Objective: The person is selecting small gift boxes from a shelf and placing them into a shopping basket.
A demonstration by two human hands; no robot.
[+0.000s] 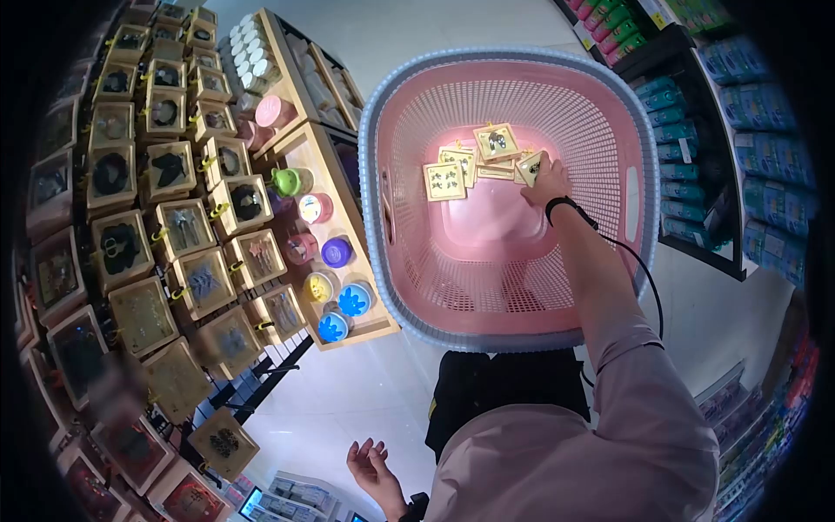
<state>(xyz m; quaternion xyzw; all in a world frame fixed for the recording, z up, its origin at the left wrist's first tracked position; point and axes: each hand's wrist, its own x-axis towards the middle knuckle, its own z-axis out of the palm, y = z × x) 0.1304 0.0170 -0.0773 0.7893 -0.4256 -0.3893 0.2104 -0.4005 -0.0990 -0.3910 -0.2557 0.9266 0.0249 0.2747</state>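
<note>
My right hand point(548, 183) reaches down into a large pink laundry basket point(504, 291) with a pale blue rim. Its fingers grip the edge of a small cream square pack point(531, 165), which is tilted and partly covered by the hand. Just left of it lie several similar packs, among them one with a dark motif point(497, 142) and one with small dark shapes point(445, 181); some overlap. Low in the view, my left hand point(376, 477) hangs beside my body, outside the basket. Its fingers are loosely curled and apart, with nothing in them.
Square boxed packs with yellow tabs point(170, 170) hang in rows on the left rack. A wooden shelf point(335, 191) beside the basket bears lidded cups, including a purple-topped one point(336, 252). Shelves with teal packages point(678, 157) stand at right. A black cable point(648, 274) trails from my right wrist.
</note>
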